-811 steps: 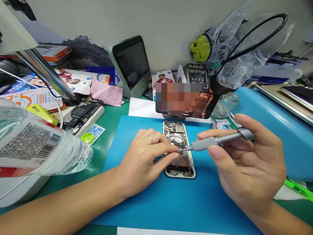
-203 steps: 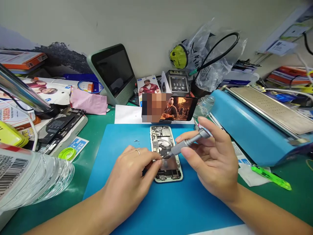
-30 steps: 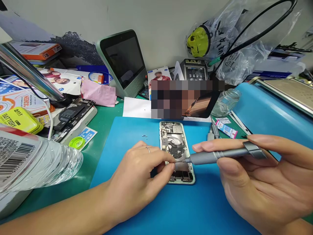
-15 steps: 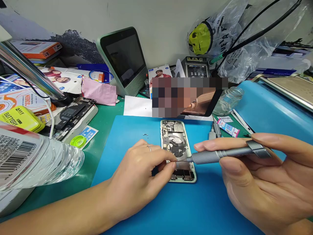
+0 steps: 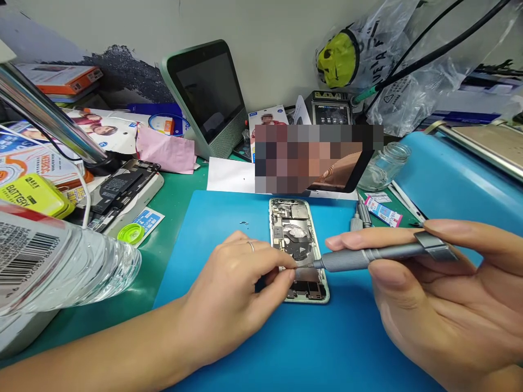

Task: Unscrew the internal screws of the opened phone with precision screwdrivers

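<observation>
Head view — an opened phone (image 5: 298, 247) was seen lying flat on a blue mat (image 5: 212, 218) in the middle of the green surface (image 5: 175, 185), its back removed and its inner boards exposed, with the long axis pointing away from the person. The left hand (image 5: 232, 294) was laid on the mat just beside the phone's left edge. Its fingers (image 5: 286, 267) were drawn narrowly together over the phone's lower half, and a ring was worn on one of them. Whether something small was pinched between them could not be told.

A grey precision screwdriver (image 5: 368, 257) was held almost level in the right hand (image 5: 433, 305), gripped between thumb and forefinger, with its cap steadied by another finger. Its tip was set against the phone's inside, right at the left fingertips.

A clear water bottle (image 5: 61, 261) was seen lying at the near left, and a green bottle cap (image 5: 131, 233) beside a second dismantled phone (image 5: 122, 190) — both off the mat. A smart display (image 5: 204, 92) was stood against the wall behind, and a small glass jar (image 5: 384, 166) was placed to the right of a propped phone (image 5: 347, 169) just beyond the opened one. Spare screwdrivers (image 5: 362, 215) were left at the mat's right edge, near a blue machine (image 5: 449, 179).
</observation>
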### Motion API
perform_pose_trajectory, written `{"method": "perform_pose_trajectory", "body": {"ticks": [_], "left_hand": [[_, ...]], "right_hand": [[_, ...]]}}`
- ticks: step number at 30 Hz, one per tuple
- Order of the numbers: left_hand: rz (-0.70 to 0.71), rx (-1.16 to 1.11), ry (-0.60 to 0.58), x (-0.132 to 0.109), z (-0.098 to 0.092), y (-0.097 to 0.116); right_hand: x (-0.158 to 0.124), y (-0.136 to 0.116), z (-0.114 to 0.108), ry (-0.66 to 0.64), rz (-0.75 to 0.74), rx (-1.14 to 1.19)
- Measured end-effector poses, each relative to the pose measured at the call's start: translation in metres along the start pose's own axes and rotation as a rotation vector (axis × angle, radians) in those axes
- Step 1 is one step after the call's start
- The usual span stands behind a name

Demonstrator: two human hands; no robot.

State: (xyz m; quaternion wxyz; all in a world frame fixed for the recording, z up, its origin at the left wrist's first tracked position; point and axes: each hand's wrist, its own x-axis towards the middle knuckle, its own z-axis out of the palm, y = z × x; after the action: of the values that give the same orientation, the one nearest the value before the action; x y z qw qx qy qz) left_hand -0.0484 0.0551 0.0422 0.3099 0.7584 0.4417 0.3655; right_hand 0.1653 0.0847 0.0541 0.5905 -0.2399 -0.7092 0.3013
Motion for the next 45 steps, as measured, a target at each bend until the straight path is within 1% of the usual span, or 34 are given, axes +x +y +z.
{"method": "perform_pose_trajectory", "body": {"ticks": [7, 14, 22, 25, 29, 32, 37, 42, 45], "left_hand": [[0.004, 0.019, -0.014, -0.001, 0.000, 0.000], [0.009, 0.026, -0.008, -0.002, 0.000, 0.000], [0.009, 0.016, -0.020, -0.001, -0.001, 0.000], [0.011, 0.016, -0.020, -0.001, -0.001, 0.000], [0.018, 0.013, -0.017, -0.002, 0.000, 0.000], [0.022, 0.019, -0.010, -0.002, 0.000, 0.000], [0.016, 0.031, -0.001, -0.001, 0.001, 0.001], [-0.033, 0.068, 0.017, -0.002, 0.002, 0.002], [-0.059, 0.068, 0.072, -0.003, 0.001, 0.008]], "right_hand": [[-0.004, 0.002, -0.001, -0.031, 0.033, -0.017], [-0.001, 0.000, 0.004, 0.024, 0.036, -0.005], [0.000, 0.001, 0.006, 0.046, 0.029, -0.014], [0.004, -0.001, 0.005, 0.013, -0.016, -0.046], [0.010, -0.005, 0.006, -0.070, 0.010, -0.112], [0.011, -0.006, 0.007, -0.092, -0.003, -0.104], [0.009, -0.004, 0.008, -0.044, -0.015, -0.113], [0.010, -0.004, 0.008, -0.036, -0.023, -0.113], [0.012, -0.003, 0.007, -0.004, -0.049, -0.123]]}}
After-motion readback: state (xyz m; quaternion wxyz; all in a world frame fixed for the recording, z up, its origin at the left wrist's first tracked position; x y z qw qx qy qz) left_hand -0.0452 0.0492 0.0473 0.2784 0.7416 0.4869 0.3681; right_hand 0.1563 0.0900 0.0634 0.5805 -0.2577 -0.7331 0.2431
